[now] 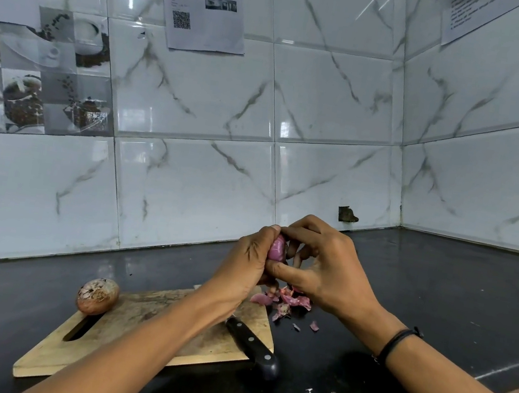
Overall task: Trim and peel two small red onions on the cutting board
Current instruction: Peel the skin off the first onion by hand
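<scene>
Behind and to the right, a wall [329, 106] of glossy white tiles with grey veins, meeting in a corner. On its left part, a patch of picture tiles [36, 78] with cups and coffee beans. Higher up, a printed sheet [207, 8] stuck flat with a square code on it, and a second sheet [466, 15] at the top right, text too small to read.

Below, a dark, shiny desk [435, 302] running along both walls. On it, lying at a slant, a worn wooden cutting board [135, 328] with a slot handle at its near left end.

Above the board's far right corner, left hand [245, 270] and right hand [324, 271] raised together, both curled tight round a purple onion [277, 248], thumbs and fingertips pinching at it, clear of the board.

Under the left forearm, a knife [252, 343] with a black riveted handle jutting off the board's right edge; blade hidden.

At the board's far left edge, by the slot, a brown-skinned onion [97, 296], resting untouched.

Directly beneath the hands, pink peel scraps [287, 300] spilled over the board's corner and onto the desk.

On the right wrist, a thin black band [397, 341]. Low in the wall near the corner, a small chipped hole [347, 215].
</scene>
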Tool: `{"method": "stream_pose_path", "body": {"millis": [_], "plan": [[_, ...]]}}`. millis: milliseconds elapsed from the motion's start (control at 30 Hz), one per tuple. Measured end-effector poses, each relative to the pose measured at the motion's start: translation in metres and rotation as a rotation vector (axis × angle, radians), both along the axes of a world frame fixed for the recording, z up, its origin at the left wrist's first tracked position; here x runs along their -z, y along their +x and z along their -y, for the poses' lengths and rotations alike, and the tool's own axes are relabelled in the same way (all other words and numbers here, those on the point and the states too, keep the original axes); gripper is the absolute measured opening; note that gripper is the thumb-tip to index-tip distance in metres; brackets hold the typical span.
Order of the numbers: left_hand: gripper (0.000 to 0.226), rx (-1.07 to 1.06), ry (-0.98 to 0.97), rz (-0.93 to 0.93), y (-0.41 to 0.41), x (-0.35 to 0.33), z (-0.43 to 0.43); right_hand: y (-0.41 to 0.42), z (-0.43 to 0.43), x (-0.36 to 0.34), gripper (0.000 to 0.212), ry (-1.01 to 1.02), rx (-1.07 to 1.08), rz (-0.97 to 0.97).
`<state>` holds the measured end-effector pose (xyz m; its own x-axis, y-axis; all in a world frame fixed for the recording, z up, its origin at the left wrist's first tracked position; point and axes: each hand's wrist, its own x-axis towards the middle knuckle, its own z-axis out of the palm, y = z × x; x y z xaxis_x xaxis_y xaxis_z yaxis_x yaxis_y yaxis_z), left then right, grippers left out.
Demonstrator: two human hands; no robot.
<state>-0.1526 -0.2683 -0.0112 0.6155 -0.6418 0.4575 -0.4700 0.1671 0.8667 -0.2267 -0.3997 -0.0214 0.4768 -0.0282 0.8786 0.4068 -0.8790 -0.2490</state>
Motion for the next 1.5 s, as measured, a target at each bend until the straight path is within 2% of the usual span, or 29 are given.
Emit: {"method": "stream_pose_path", "body": {"millis": [300, 567, 667, 867, 1000, 1200, 1367, 1500], "plan": [[0.048, -0.138, 0.002, 0.054, 0.004, -0.004, -0.006, -0.001, -0.001, 0.0, 0.05, -0.05, -0.039, -0.003], [0.043, -0.077, -0.015, -0.023, 0.004, -0.006, -0.009, 0.001, 0.001, 0.001, 0.059, -0.045, -0.036, 0.0], [0.037, -0.058, -0.039, -0.028, 0.005, -0.004, -0.009, 0.001, 0.003, 0.001, 0.054, -0.012, -0.014, -0.006], [0.012, -0.03, -0.131, 0.098, 0.008, -0.006, -0.01, 0.0, 0.005, 0.002, 0.041, 0.113, 0.003, 0.015], [0.018, 0.017, -0.152, 0.133, 0.006, -0.014, -0.015, -0.004, 0.006, -0.001, 0.037, 0.166, -0.008, 0.042], [0.015, -0.036, -0.121, 0.203, 0.008, -0.013, -0.018, -0.005, 0.006, 0.0, 0.036, 0.081, 0.007, 0.027], [0.017, -0.087, -0.091, 0.242, 0.008, -0.013, -0.018, -0.001, 0.009, 0.004, 0.049, -0.02, 0.024, 0.026], [0.009, -0.112, -0.072, 0.255, 0.006, -0.012, -0.017, 0.0, 0.008, 0.006, 0.049, -0.082, 0.014, 0.013]]}}
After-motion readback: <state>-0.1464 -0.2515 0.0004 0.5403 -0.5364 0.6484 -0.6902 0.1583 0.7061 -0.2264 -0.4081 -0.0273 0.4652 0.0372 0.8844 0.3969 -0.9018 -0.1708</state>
